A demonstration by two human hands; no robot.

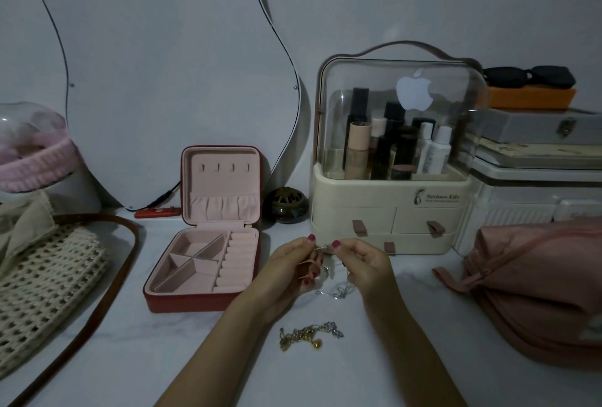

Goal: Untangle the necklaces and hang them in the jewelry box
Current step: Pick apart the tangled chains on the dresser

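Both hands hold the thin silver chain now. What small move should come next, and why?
Probably draw the left hand and right hand gently apart: they pinch the silver chain close together, its lower part hangs bunched, and the hooks in the open jewelry box are bare.

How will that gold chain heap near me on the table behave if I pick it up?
The gold chain heap will probably be floppy: its links lie bunched and looped, so one pinch likely lifts a dangling clump. It looks light, though the round pendant may swing. Pushed across the smooth table, it should slide rather than roll.
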